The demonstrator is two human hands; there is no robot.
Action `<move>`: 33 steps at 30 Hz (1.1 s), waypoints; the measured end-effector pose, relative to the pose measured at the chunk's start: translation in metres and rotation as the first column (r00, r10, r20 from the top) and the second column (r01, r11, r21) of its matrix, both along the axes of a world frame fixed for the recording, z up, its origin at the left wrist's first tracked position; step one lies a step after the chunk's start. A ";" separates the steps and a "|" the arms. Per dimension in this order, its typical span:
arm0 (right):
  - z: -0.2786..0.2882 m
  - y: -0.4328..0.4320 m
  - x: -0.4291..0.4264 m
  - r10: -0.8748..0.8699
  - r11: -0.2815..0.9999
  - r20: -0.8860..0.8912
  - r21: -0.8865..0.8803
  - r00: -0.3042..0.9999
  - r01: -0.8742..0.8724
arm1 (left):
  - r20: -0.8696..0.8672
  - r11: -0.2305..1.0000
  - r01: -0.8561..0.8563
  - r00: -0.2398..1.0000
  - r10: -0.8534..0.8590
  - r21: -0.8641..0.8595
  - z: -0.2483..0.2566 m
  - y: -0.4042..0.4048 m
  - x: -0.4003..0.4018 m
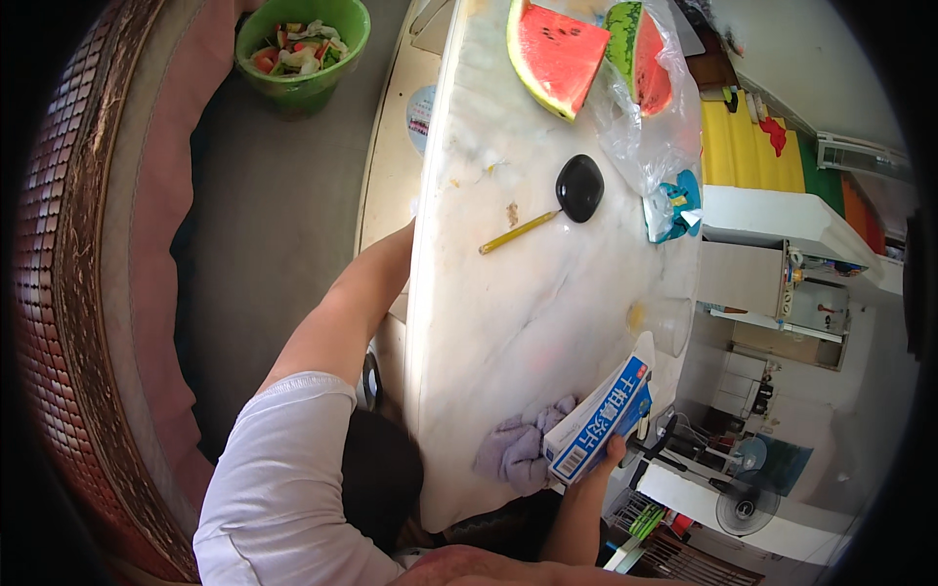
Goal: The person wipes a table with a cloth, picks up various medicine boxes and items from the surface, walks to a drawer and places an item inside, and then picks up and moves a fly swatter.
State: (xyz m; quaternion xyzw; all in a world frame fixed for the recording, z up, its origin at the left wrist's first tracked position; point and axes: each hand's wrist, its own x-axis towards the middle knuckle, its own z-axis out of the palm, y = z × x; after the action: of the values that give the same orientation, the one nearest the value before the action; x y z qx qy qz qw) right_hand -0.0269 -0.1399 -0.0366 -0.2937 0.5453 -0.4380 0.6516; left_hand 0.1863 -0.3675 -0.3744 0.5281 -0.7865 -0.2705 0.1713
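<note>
My right hand (614, 453) grips the lower end of a blue and white cardboard medicine box (601, 410) that bears writing. The box is tilted over the table's right part, with a flap standing up at its far end. Just left of the box, a crumpled purple-grey cloth (513, 450) lies on the marble table (498, 315). Beyond the box is a clear glass (663, 324) with something yellow in it. My left forearm reaches to the table's near left side, and the left hand is hidden below its edge. A yellow pencil (519, 233) touches a black oval object (580, 188).
Two cut watermelon pieces (560, 55) (648, 66) are at the far end, one in a clear plastic bag (623, 139). A teal packet (678, 209) lies by the bag. A green waste bin (304, 84) with scraps stands on the floor at left. A fan (746, 504) stands at right.
</note>
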 end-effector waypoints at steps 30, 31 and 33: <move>-0.015 0.008 -0.038 -0.051 0.997 -0.043 -0.065 0.998 0.048 | -0.316 0.931 -0.325 0.912 0.261 -0.169 0.067 -0.005 0.080; -0.015 0.010 -0.039 -0.054 0.996 -0.044 -0.068 0.998 0.050 | -0.389 0.885 -0.384 0.882 0.266 -0.264 0.088 -0.008 0.097; -0.016 0.011 -0.039 -0.041 0.997 -0.038 -0.061 0.998 0.039 | -0.389 0.667 -0.509 0.858 0.337 -0.544 0.140 -0.016 0.155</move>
State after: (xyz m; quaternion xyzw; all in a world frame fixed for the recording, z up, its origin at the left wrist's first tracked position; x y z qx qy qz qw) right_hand -0.0662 -0.1293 -0.0523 -0.3107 0.5503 -0.4612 0.6228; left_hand 0.3413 -0.3831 -0.2341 0.5690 -0.6559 -0.0095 0.4959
